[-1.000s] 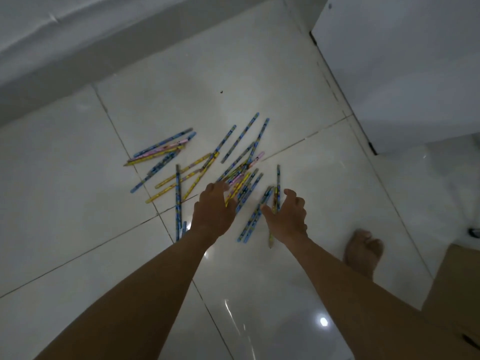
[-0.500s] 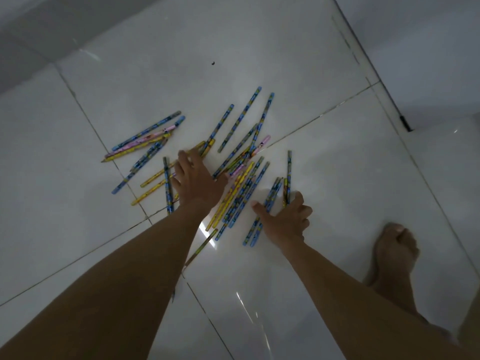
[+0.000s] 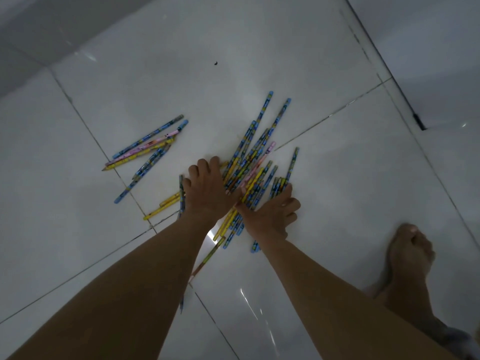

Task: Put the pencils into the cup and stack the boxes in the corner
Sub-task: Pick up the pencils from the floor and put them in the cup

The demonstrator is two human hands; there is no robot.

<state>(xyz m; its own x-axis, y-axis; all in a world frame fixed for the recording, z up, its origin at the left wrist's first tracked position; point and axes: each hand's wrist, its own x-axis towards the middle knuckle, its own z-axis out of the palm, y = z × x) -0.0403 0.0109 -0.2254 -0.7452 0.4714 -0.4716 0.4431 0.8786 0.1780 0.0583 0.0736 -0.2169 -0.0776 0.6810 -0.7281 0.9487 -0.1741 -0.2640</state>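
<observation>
Blue, yellow and pink patterned pencils (image 3: 249, 162) lie heaped on the glossy white tiled floor (image 3: 337, 190), a smaller bunch (image 3: 145, 149) apart at far left, print unreadable. The left hand (image 3: 207, 188) lies bent-fingered against the heap, grip unclear; the right hand (image 3: 272, 214) curls round its near end, a bare foot (image 3: 410, 250) near right.

No legible text, number, brand or sign. Printed colour patterns on pencils (image 3: 255, 141), centre of floor, too small and blurred to read.
</observation>
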